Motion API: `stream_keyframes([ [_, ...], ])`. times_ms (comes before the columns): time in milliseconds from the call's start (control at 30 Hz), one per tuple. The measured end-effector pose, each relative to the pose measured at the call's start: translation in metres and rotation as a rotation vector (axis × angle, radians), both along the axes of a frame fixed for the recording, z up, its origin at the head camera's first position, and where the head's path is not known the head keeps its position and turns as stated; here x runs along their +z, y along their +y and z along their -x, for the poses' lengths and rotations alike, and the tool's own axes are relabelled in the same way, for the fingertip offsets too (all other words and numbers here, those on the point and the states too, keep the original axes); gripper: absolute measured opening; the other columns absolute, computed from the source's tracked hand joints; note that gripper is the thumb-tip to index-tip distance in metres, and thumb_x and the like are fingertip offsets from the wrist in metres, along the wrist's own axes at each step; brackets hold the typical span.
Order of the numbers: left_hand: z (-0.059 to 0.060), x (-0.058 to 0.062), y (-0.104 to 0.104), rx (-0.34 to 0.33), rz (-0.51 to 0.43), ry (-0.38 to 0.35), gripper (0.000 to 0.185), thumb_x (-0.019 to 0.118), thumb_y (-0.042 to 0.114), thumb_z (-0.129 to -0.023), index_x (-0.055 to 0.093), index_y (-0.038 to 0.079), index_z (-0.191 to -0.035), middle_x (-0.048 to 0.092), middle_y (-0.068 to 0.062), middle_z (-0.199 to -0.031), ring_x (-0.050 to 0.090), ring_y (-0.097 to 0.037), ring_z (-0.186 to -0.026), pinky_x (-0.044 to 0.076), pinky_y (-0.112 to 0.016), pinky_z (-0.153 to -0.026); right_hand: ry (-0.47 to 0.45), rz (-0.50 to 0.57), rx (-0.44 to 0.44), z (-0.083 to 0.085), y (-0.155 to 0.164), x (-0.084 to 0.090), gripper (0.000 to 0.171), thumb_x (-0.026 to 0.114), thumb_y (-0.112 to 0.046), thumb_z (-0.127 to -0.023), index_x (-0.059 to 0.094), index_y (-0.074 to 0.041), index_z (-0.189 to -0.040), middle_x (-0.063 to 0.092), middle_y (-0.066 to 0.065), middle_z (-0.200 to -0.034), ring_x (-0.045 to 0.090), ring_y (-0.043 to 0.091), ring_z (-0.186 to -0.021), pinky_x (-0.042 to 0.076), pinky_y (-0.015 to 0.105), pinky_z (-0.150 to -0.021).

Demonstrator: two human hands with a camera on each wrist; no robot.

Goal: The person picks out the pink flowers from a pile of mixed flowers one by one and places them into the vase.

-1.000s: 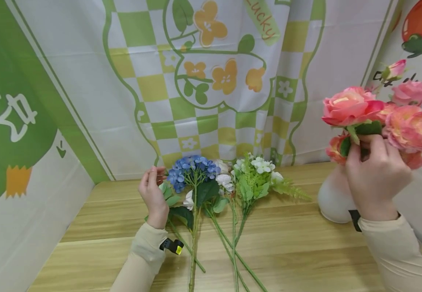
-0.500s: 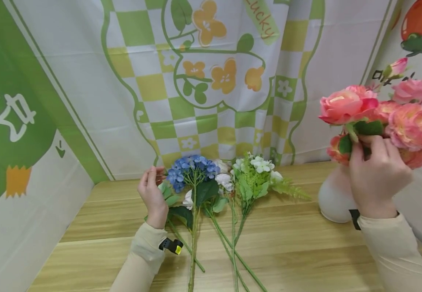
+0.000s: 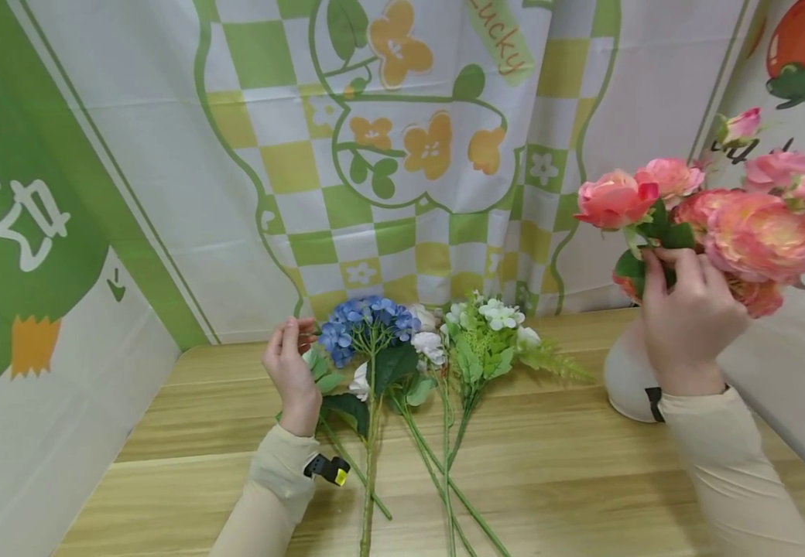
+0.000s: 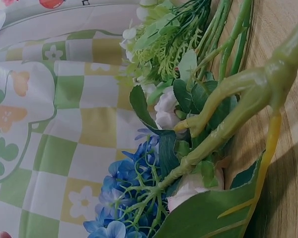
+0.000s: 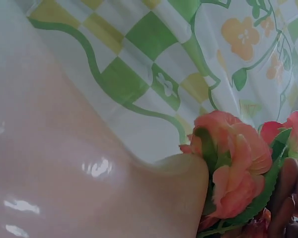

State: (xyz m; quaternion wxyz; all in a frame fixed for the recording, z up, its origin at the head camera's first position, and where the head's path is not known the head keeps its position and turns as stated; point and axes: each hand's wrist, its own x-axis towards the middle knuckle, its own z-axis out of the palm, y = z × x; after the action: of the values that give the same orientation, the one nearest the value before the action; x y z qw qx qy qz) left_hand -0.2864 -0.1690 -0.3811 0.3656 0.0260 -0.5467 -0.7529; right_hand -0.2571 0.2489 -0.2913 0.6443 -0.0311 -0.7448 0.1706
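My right hand [image 3: 695,321] pinches a leafy stem of the pink roses [image 3: 768,232], just beneath the blooms. The stems run down out of sight at the mouth of a pale, round-bodied vase [image 3: 628,379], partly hidden by the hand and wrist. In the right wrist view the glossy vase [image 5: 89,148] fills the left side, with a pink rose [image 5: 238,168] at its mouth and fingers [image 5: 285,193] by a green leaf. Over on the left, my left hand [image 3: 292,379] stays beside the blue hydrangea [image 3: 361,325], fingers loosely curled and holding nothing.
White flowers [image 3: 430,348] and a green sprig with white blossoms [image 3: 486,333] lie right of the hydrangea, their stems crossing toward the front of the wooden table [image 3: 549,480]. A checkered curtain [image 3: 402,232] hangs behind. Printed cloth [image 3: 47,232] closes off the left side.
My right hand has shifted left and the pink roses have swung with it, one bloom spreading farther out to the left. The vase moves only slightly; my left hand stays put.
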Motion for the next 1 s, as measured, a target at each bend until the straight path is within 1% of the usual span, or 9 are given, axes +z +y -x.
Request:
stream_keyframes([
  [233, 0.0, -0.001, 0.0, -0.008, -0.012, -0.005, 0.041, 0.052, 0.032, -0.098, 0.065, -0.006, -0.095, 0.064, 0.005, -0.079, 0.057, -0.013, -0.071, 0.044, -0.032, -0.076, -0.09, 0.029, 0.047, 0.007, -0.006, 0.001, 0.027, 0.058, -0.027, -0.094, 0.071, -0.004, -0.099, 0.07, 0.02, -0.09, 0.063, 0.044, -0.08, 0.042, 0.06, -0.06],
  [400, 0.001, -0.001, 0.001, -0.015, -0.025, 0.001, 0.039, 0.053, 0.032, -0.097, 0.065, -0.005, -0.094, 0.064, 0.003, -0.08, 0.058, -0.013, -0.071, 0.045, -0.031, -0.075, -0.154, 0.01, 0.061, 0.008, -0.008, 0.0, 0.027, 0.055, -0.025, -0.096, 0.07, -0.005, -0.106, 0.069, 0.022, -0.093, 0.062, 0.044, -0.08, 0.044, 0.06, -0.067],
  [533, 0.001, -0.001, 0.003, -0.025, -0.024, 0.005, 0.041, 0.053, 0.032, -0.097, 0.064, -0.007, -0.096, 0.064, 0.003, -0.08, 0.057, -0.013, -0.072, 0.046, -0.03, -0.074, -0.182, -0.01, 0.05, 0.01, -0.01, -0.003, 0.029, 0.05, -0.026, -0.098, 0.069, -0.006, -0.109, 0.069, 0.021, -0.095, 0.062, 0.042, -0.081, 0.045, 0.059, -0.066],
  [567, 0.001, -0.002, 0.004, -0.027, -0.024, 0.005, 0.041, 0.053, 0.033, -0.097, 0.064, -0.007, -0.095, 0.064, 0.003, -0.08, 0.057, -0.013, -0.072, 0.046, -0.03, -0.074, -0.187, -0.016, 0.046, 0.01, -0.01, -0.004, 0.03, 0.048, -0.026, -0.099, 0.069, -0.007, -0.109, 0.069, 0.02, -0.095, 0.063, 0.041, -0.082, 0.045, 0.058, -0.064],
  [667, 0.002, -0.002, 0.005, -0.028, -0.024, 0.009, 0.041, 0.053, 0.033, -0.097, 0.065, -0.006, -0.095, 0.064, 0.0, -0.081, 0.057, -0.014, -0.072, 0.046, -0.031, -0.074, -0.188, -0.022, 0.035, 0.009, -0.012, -0.006, 0.032, 0.046, -0.027, -0.099, 0.069, -0.008, -0.11, 0.07, 0.019, -0.096, 0.063, 0.041, -0.081, 0.046, 0.058, -0.062],
  [800, 0.003, -0.002, 0.006, -0.03, -0.027, 0.013, 0.039, 0.053, 0.033, -0.097, 0.065, -0.004, -0.094, 0.064, -0.002, -0.082, 0.057, -0.014, -0.073, 0.045, -0.031, -0.075, -0.153, -0.023, 0.065, 0.007, -0.013, -0.008, 0.031, 0.046, -0.025, -0.099, 0.07, -0.008, -0.109, 0.07, 0.018, -0.097, 0.064, 0.04, -0.082, 0.046, 0.057, -0.063],
  [933, 0.003, -0.002, 0.006, -0.031, -0.027, 0.007, 0.037, 0.053, 0.032, -0.097, 0.065, -0.003, -0.093, 0.064, 0.004, -0.079, 0.057, -0.014, -0.073, 0.045, -0.03, -0.075, -0.119, -0.058, 0.101, 0.006, -0.01, -0.013, 0.03, 0.047, -0.022, -0.098, 0.07, -0.005, -0.109, 0.07, 0.017, -0.1, 0.065, 0.037, -0.084, 0.049, 0.056, -0.063],
  [1000, 0.003, -0.002, 0.006, -0.032, -0.026, 0.002, 0.037, 0.053, 0.032, -0.097, 0.065, -0.003, -0.094, 0.064, 0.005, -0.079, 0.057, -0.014, -0.073, 0.045, -0.03, -0.075, -0.097, -0.072, 0.114, 0.006, -0.009, -0.015, 0.029, 0.048, -0.02, -0.098, 0.07, -0.005, -0.108, 0.07, 0.017, -0.101, 0.066, 0.036, -0.086, 0.05, 0.055, -0.064],
])
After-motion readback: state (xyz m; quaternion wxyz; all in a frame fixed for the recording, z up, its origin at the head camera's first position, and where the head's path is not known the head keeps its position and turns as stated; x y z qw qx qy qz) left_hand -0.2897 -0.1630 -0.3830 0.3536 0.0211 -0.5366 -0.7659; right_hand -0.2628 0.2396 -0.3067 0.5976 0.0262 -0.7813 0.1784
